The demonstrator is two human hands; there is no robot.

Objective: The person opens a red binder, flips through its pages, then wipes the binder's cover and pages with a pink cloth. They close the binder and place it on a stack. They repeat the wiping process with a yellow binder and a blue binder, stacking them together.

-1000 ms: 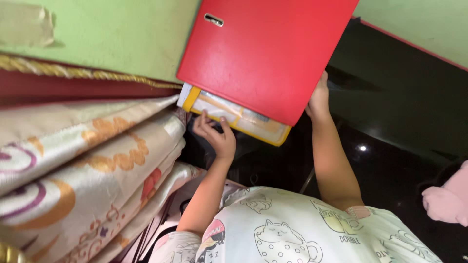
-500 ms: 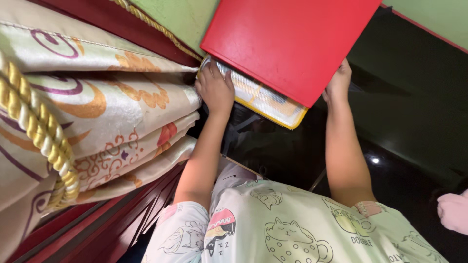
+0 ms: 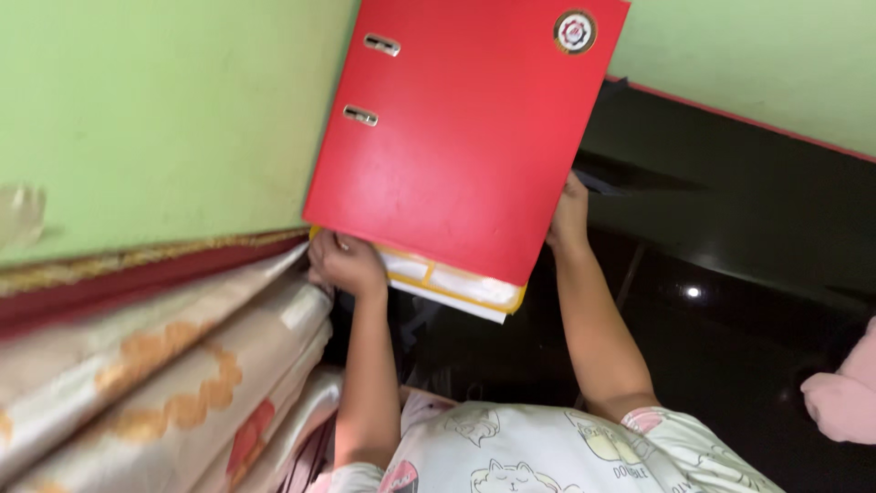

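Since half a second ago, our large red lever-arch binder (image 3: 470,128) shows higher against the green wall (image 3: 155,119). Left hand (image 3: 347,265) clasps its lower corner; right hand (image 3: 568,215) grips its edge. We should support the papers' weight evenly.

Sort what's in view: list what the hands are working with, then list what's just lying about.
In hand:
- red binder
- yellow-edged papers inside it
- left hand, right hand, gripping its edges

Lying about:
- patterned curtain
- green wall
- pink cloth
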